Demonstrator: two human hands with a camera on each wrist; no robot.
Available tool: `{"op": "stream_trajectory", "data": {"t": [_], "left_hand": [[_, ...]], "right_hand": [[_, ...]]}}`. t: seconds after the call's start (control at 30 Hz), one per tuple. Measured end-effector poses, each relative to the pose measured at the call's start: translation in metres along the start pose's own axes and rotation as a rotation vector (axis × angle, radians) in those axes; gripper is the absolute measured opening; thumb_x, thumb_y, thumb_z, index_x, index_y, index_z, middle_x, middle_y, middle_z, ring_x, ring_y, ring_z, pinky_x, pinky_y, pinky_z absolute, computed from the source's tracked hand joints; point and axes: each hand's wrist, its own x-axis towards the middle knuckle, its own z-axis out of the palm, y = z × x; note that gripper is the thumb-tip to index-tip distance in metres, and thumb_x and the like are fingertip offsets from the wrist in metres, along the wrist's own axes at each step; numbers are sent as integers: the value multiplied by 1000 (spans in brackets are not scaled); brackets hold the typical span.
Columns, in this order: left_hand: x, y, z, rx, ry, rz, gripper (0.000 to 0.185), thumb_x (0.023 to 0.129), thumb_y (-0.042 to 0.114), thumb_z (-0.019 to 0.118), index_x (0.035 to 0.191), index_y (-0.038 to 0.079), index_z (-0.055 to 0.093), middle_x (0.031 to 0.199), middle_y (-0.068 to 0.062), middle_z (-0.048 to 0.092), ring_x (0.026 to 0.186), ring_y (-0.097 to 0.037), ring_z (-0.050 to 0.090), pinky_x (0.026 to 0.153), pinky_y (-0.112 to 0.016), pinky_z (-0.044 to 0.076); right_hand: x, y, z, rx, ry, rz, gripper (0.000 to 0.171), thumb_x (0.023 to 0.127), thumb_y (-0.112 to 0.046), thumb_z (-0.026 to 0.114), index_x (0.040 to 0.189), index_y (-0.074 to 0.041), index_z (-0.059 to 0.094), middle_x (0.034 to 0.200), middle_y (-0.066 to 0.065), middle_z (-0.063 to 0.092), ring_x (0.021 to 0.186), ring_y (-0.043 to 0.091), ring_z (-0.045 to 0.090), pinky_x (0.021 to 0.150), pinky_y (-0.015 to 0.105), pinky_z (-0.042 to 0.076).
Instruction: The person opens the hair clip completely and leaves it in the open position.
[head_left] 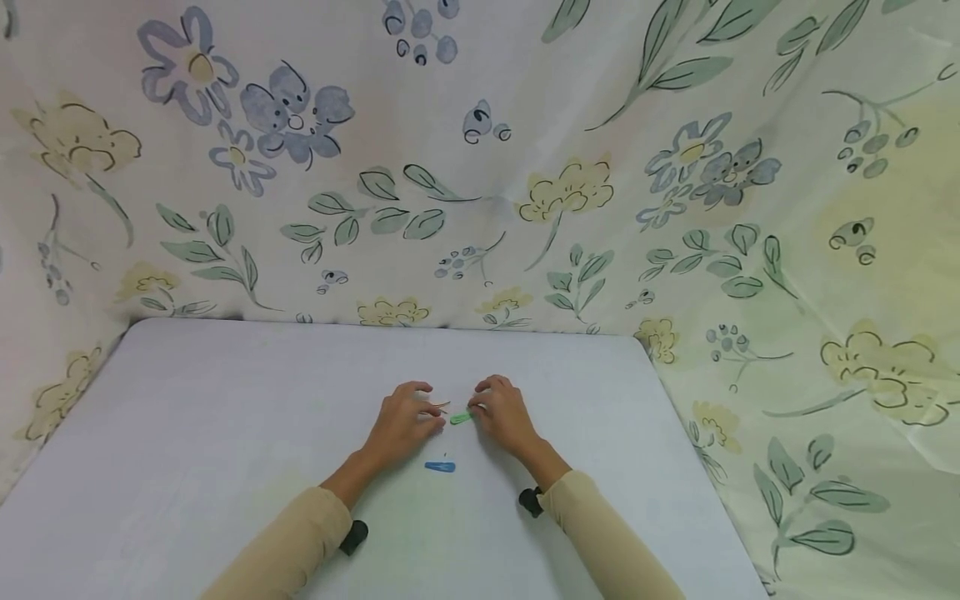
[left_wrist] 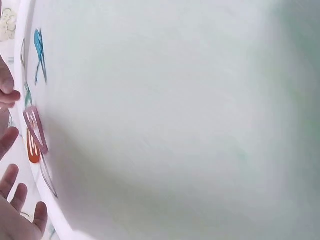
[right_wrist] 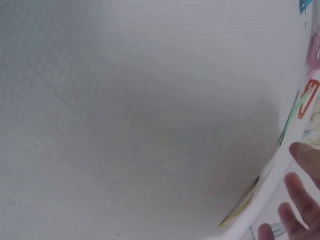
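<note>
Several snap hair clips lie between my hands. My left hand (head_left: pixel 405 423) is at the left of the group, its fingers spread, beside the orange hair clip (left_wrist: pixel 33 149) and the pink hair clip (left_wrist: pixel 41 135), which overlaps the orange one in the left wrist view. From the right, my right hand (head_left: pixel 504 414) reaches in with its fingertips close to one end of the green hair clip (head_left: pixel 459 418). In the right wrist view its fingers (right_wrist: pixel 298 192) look spread apart. A blue hair clip (head_left: pixel 440 467) lies nearer my body, touched by neither hand.
A yellow hair clip (right_wrist: pixel 240 209) shows near my right fingers in the right wrist view. The white tabletop (head_left: pixel 225 433) has rounded far corners. Floral cloth (head_left: pixel 450 208) hangs behind it and along the right side. Dark wrist cameras (head_left: pixel 354 537) hang under both cuffs.
</note>
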Motion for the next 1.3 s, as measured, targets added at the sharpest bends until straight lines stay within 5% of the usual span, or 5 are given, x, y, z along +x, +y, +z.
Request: {"op": "stream_trajectory", "data": {"t": [0.17,0.47,0.7,1.3], "left_hand": [[5,11,7,43,8,11,13,84,19,81,88,6,80,125,-16,62,124,-32,49,94,-58,41],[9,21,16,124,-7,-80,15,86,22,79,85,7,79,125,-12,61,125,-31,47,95,-56,40],[9,20,21,113,8,-151,17,84,23,81,82,7,78,124,-12,62,125,-31,47,94,-56,40],[15,24,22,34,-43,-212,8,86,14,78,79,9,77,127,-11,60,128,-31,44,99,-58,37]], "right_hand": [[-1,3,0,14,-25,38,6,90,-12,74,92,-10,79,113,7,66,118,29,54,97,50,45],[-1,3,7,-8,-6,40,4,84,-8,79,87,-10,79,110,6,66,115,27,55,93,48,46],[1,1,9,-6,4,54,5,83,-7,79,83,-11,78,107,5,67,114,26,55,93,48,47],[1,3,10,25,-10,44,6,85,-8,78,85,-13,79,106,4,66,113,26,55,95,49,44]]}}
